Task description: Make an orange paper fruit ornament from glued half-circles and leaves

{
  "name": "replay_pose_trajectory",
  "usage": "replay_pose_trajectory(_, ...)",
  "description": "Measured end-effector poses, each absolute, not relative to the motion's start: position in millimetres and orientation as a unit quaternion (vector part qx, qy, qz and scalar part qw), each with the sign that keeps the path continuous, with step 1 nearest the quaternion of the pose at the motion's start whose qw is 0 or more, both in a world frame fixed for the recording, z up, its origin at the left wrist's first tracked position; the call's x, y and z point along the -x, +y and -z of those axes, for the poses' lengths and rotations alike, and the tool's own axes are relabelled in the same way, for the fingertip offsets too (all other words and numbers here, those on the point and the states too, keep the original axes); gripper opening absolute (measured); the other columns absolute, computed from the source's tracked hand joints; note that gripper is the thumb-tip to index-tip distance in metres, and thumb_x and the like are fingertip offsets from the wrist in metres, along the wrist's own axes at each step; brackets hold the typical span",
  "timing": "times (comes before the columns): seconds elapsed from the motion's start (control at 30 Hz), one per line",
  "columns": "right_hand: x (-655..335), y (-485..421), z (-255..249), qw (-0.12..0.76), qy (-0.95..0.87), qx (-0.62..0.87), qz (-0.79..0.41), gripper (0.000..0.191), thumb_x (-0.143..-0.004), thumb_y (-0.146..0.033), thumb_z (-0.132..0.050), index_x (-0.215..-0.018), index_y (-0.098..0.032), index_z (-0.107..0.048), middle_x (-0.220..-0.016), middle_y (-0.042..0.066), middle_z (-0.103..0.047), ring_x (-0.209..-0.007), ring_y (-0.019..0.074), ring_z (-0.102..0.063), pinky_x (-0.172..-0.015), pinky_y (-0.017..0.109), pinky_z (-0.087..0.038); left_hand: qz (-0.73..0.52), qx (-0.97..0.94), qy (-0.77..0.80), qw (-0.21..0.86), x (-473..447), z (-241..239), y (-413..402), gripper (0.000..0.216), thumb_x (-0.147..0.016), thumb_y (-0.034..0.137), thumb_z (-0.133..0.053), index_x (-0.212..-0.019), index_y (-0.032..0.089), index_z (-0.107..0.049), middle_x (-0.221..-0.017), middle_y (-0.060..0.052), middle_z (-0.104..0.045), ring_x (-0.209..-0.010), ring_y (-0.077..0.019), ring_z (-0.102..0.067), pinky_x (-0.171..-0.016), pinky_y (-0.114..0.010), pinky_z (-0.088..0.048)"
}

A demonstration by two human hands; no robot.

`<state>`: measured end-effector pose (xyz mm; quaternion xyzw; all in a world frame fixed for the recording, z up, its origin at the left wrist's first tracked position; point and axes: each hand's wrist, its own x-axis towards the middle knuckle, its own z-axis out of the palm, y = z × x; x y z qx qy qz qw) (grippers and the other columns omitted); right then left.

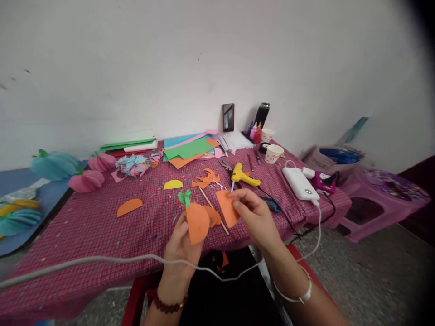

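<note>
My left hand (183, 244) grips an orange paper pumpkin (197, 222) made of folded rounds, with a green paper stem and leaf (185, 198) on top. Between the thumb and fingers of my right hand (254, 215) is an orange paper half-circle (227, 208), held a little to the right of the pumpkin. Behind them on the cloth lie a thin wooden stick (207, 199), orange paper scraps (205, 179) and a yellow glue gun (246, 175). An orange half-circle (130, 207) and a yellow half-circle (173, 184) rest farther left.
A white cable (112, 259) crosses in front of my wrists. Finished paper pumpkins (54, 164) stand at the left. Coloured sheets (190, 149), a phone (228, 117), paper cups (273, 154) and a black bottle (262, 115) line the back. A white power bank (301, 183) sits at the right.
</note>
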<state>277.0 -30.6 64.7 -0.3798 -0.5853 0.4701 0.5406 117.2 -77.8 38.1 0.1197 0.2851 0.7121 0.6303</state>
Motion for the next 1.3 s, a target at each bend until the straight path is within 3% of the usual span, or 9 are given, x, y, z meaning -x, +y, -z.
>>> replay_pose_trajectory(0.23, -267.4, -67.5, -76.9, 0.521, -0.584, 0.305, -0.542, 0.005, -0.082, -0.026, -0.068, -0.085, -0.025, -0.072, -0.069, -0.002, -0.057, -0.060, 0.0100, -0.047, -0.055, 0.022, -0.036, -0.690, -0.168, 0.329, 0.622, -122.2, -43.4, -92.4, 0.036, -0.066, 0.029, -0.081, -0.101, 0.025, -0.074, -0.107, -0.006, -0.075, -0.095, -0.0255, -0.070, -0.087, -0.038, -0.055)
replay_pose_trajectory(0.6, -264.8, -61.5, -63.9, 0.525, -0.553, 0.280, -0.584, 0.008, -0.085, -0.031, -0.068, -0.085, -0.025, -0.073, -0.072, -0.002, -0.057, -0.061, 0.0089, -0.044, -0.055, 0.021, -0.034, -0.665, -0.245, 0.320, 0.629, -119.9, -34.4, -92.0, 0.035, -0.070, 0.030, -0.080, -0.104, 0.024, -0.076, -0.107, -0.010, -0.076, -0.101, -0.0292, -0.070, -0.090, -0.039, -0.055)
replay_pose_trajectory(1.3, -263.9, -60.3, -60.9, 0.509, -0.560, 0.302, -0.580, 0.009, -0.084, -0.031, -0.068, -0.085, -0.023, -0.071, -0.074, -0.002, -0.059, -0.062, 0.0095, -0.046, -0.057, 0.022, -0.035, -0.661, -0.241, 0.320, 0.635, -121.1, -33.3, -92.8, 0.027, -0.071, 0.028, -0.079, -0.099, 0.027, -0.078, -0.102, -0.007, -0.077, -0.098, -0.0277, -0.070, -0.089, -0.038, -0.056)
